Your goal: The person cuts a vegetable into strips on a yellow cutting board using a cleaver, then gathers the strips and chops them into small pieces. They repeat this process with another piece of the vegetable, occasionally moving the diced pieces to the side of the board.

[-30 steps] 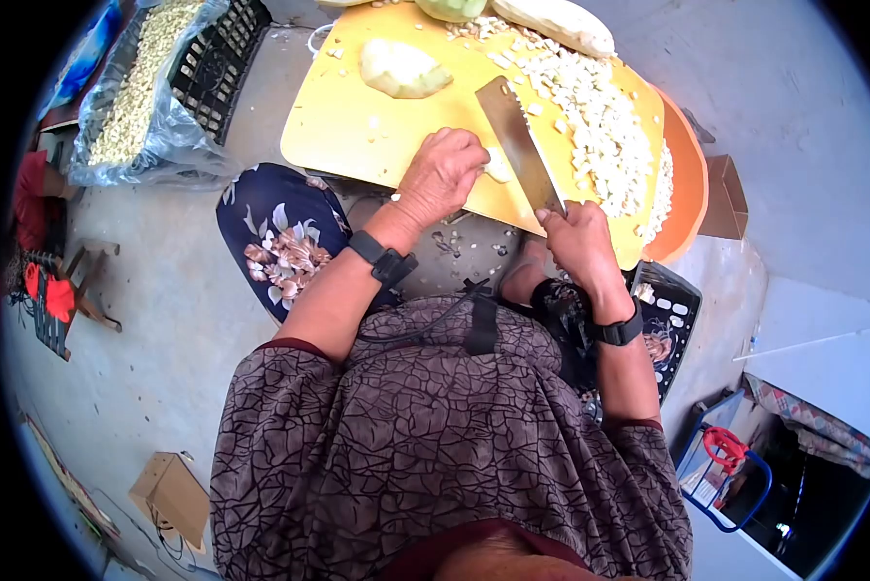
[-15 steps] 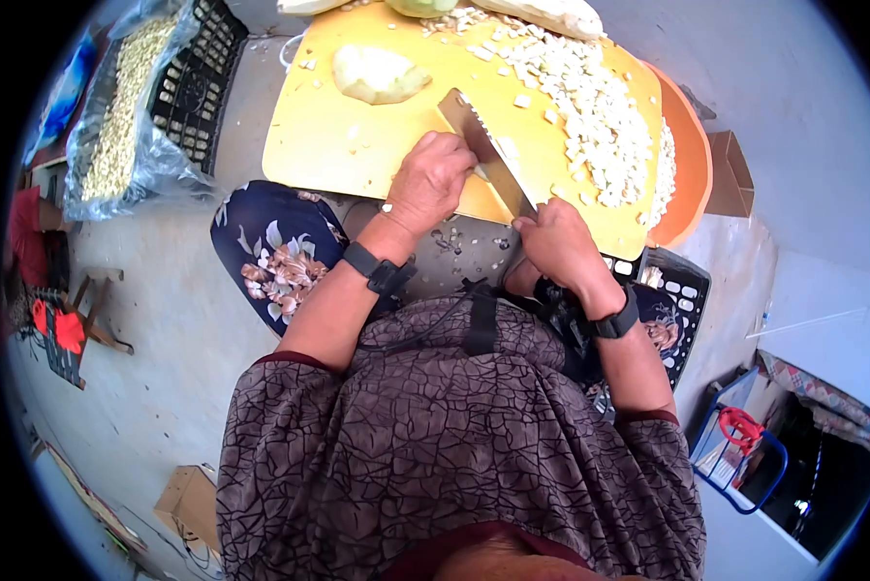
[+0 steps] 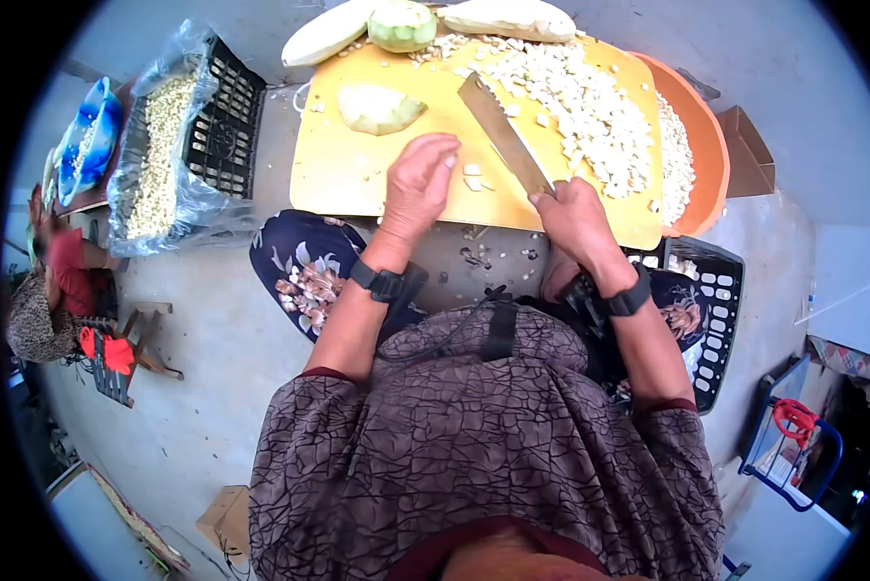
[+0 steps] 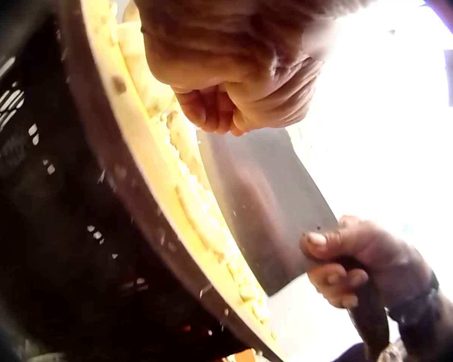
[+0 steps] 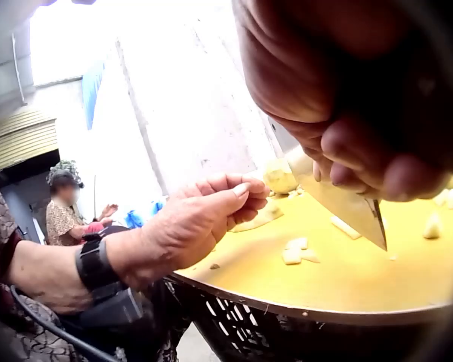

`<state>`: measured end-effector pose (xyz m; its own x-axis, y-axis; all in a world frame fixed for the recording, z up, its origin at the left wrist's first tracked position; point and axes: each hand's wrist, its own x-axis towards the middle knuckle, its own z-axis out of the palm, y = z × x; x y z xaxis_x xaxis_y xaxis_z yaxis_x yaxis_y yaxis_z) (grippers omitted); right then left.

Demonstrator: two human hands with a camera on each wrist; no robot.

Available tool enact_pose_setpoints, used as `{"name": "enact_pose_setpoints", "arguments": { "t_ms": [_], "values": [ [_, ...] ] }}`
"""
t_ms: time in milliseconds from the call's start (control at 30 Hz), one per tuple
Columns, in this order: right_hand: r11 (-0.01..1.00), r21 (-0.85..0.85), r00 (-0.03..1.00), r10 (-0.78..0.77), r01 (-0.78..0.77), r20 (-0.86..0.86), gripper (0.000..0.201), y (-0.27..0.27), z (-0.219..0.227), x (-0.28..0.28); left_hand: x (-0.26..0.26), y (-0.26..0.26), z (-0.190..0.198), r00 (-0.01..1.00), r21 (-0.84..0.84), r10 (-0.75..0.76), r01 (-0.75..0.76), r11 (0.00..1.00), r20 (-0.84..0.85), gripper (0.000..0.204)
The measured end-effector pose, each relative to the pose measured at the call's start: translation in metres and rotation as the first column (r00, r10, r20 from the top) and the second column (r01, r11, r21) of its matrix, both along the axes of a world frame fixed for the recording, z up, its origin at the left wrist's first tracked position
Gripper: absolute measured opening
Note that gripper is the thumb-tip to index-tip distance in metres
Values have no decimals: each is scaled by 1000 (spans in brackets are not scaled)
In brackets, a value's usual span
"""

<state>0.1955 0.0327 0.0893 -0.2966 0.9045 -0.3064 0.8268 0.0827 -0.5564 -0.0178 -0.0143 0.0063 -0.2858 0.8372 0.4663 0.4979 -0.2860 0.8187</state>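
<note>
My right hand grips the handle of a cleaver, its broad blade slanting up and left over the yellow cutting board. In the right wrist view, a blade corner points down close over the board. My left hand hovers left of the blade, fingers loosely bent, with nothing visible in it; the right wrist view shows its thumb beside the fingertips. Between hand and blade lie a few small pale cut pieces. A peeled, pale gourd chunk rests farther back on the board.
Diced pieces cover the board's right side. An orange basin with more dice stands beyond. Long peeled gourds and a green-white round one line the far edge. A black crate stands left; another person sits far left.
My left hand has let go of the pale piece and drawn away left from the blade. Small cut pieces now lie where it was. The head view has shifted, showing more of the far edge.
</note>
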Motion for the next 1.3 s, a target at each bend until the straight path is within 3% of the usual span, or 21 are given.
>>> {"name": "enact_pose_setpoints", "arguments": {
  "t_ms": [100, 133, 167, 233, 367, 433, 500, 533, 633, 767, 867, 967, 1067, 1167, 1300],
  "values": [
    [991, -120, 998, 52, -55, -34, 34, -12, 2, 9, -22, 7, 18, 990, 54, 124, -127, 990, 61, 18],
    [990, -129, 998, 52, -57, -41, 36, -11, 5, 7, -24, 7, 26, 992, 94, 129, -129, 987, 10, 19],
    [970, -208, 990, 135, -127, 28, 36, -19, 8, 8, -29, 9, 30, 986, 83, 169, -169, 982, 2, 19],
    [957, -206, 972, 223, -203, 75, 34, -21, -2, 12, -47, 9, 37, 970, 58, 243, -242, 969, -15, 19],
    [952, -245, 966, 222, -185, 131, 31, -2, 1, 23, -73, 8, 27, 918, 59, 252, -246, 968, -306, 24],
    [965, -248, 985, 117, -83, 128, 31, 13, -2, 31, -85, 6, 24, 912, -17, 240, -260, 965, -332, 28],
    [995, -90, 976, 49, -30, 211, 31, 27, 9, 36, -92, 8, 25, 876, -66, 253, -306, 950, -410, 30],
    [994, -102, 982, -7, 26, 187, 31, 41, -5, 45, -94, 8, 27, 859, -92, 251, -323, 942, -445, 36],
    [974, 225, 970, -72, 18, 233, 34, 62, -21, 64, -98, 9, 28, 812, -166, 188, -329, 930, -553, 40],
    [982, -32, 980, -185, 188, 79, 36, 62, -29, 67, -97, 15, 24, 833, -210, 181, -332, 920, -523, 48],
    [962, -166, 976, -215, 217, 29, 37, 49, -18, 57, -96, 25, 20, 830, -112, 287, -382, 918, -478, 51],
    [996, 29, 992, -92, 90, 84, 37, 40, -13, 52, -102, 38, 8, 861, -132, 251, -340, 931, -442, 51],
    [986, 164, 996, -24, 9, 90, 36, 37, -21, 54, -98, 40, 16, 822, -214, 125, -287, 934, -556, 49],
    [998, 62, 992, -26, 18, 122, 34, 41, -17, 51, -84, 42, 15, 852, -217, 46, -184, 959, -521, 45],
    [996, 88, 992, -9, -2, 129, 33, 42, -20, 46, -49, 41, 28, 864, -243, -127, 5, 970, -488, 51]
  ]
}}
